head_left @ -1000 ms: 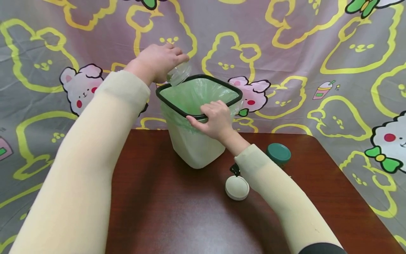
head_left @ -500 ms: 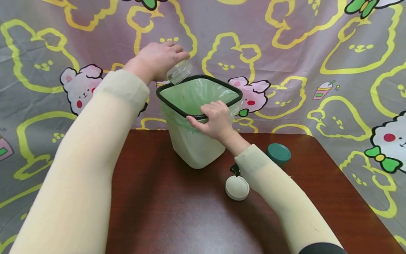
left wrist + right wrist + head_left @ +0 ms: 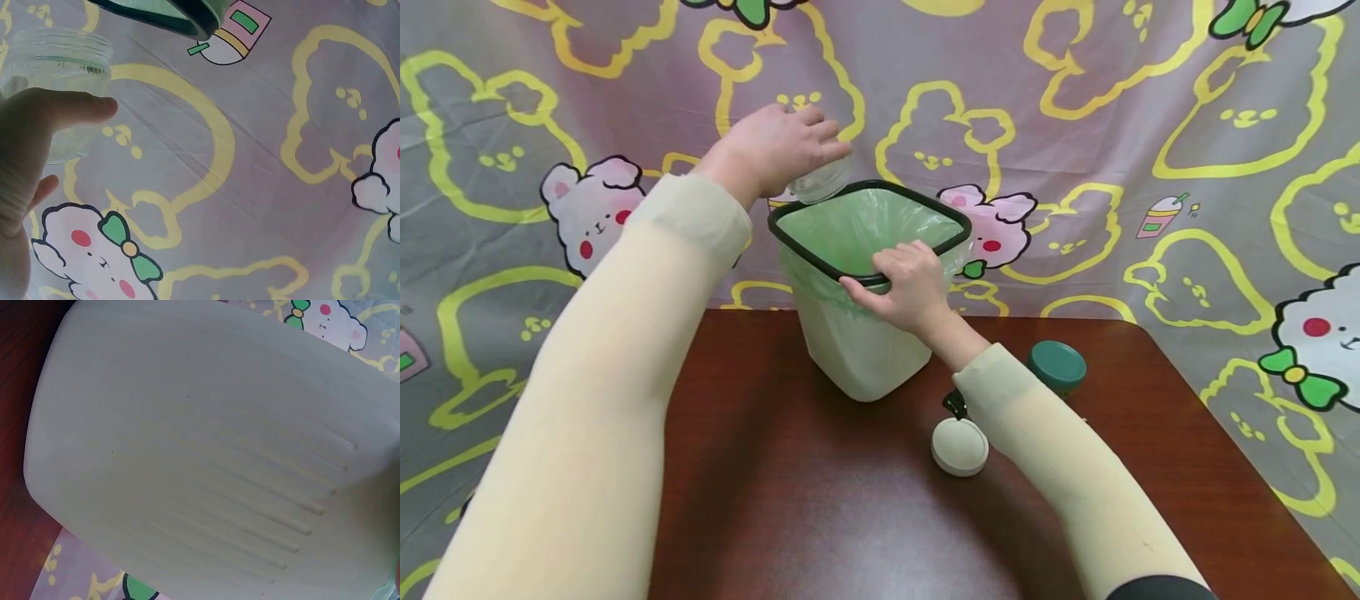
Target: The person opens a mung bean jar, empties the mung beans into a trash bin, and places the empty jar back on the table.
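My left hand [image 3: 778, 150] grips a clear, lidless jar [image 3: 822, 182] at the far left corner of a white bin [image 3: 861, 350]. In the left wrist view, the jar's [image 3: 59, 62] threaded mouth points toward the bin's dark rim, with small dark specks just inside its neck. The thumb lies across the jar's side. My right hand [image 3: 910, 283] holds the near side of the bin's black rim [image 3: 820, 260], fingers over the edge and thumb outside. A green bag [image 3: 842, 229] lines the bin. Pale ribbed bin wall [image 3: 187, 450] fills most of the right wrist view.
On the brown table [image 3: 820, 500] lies a round white object [image 3: 959, 447] with a small black part [image 3: 955, 404] behind it. A container with a teal lid [image 3: 1057, 364] stands beyond my right sleeve. A patterned cloth [image 3: 1075, 100] hangs right behind the table.
My left hand has tipped the jar further over, so its fingers now cover more of it. The right hand keeps its place on the rim, and the head view has shifted slightly.
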The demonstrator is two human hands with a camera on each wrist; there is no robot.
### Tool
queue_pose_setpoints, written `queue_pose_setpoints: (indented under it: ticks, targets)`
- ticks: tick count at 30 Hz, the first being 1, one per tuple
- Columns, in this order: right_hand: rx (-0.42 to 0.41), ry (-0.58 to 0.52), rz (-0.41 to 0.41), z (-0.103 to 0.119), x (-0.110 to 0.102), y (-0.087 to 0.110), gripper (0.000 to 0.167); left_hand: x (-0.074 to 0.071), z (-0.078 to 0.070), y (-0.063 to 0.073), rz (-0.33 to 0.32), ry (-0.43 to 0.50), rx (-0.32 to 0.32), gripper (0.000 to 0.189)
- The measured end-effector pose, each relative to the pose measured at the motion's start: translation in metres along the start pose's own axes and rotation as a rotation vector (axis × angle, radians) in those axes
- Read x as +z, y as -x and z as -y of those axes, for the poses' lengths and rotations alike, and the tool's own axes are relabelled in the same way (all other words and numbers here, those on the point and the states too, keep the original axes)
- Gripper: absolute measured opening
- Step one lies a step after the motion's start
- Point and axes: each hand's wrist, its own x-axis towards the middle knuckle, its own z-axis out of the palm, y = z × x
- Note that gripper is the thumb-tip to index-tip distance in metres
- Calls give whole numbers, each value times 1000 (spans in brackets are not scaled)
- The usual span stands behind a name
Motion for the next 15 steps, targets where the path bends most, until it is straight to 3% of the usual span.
queue_pose_setpoints:
  ticks: [8,15]
  targets:
    - [-5,-7,-8,1,-1,-2,53,-3,-1,0,-3,17,-4,72]
    - [0,-9,-13,2,1,-1,52,1,-4,-3,48,11,22,80]
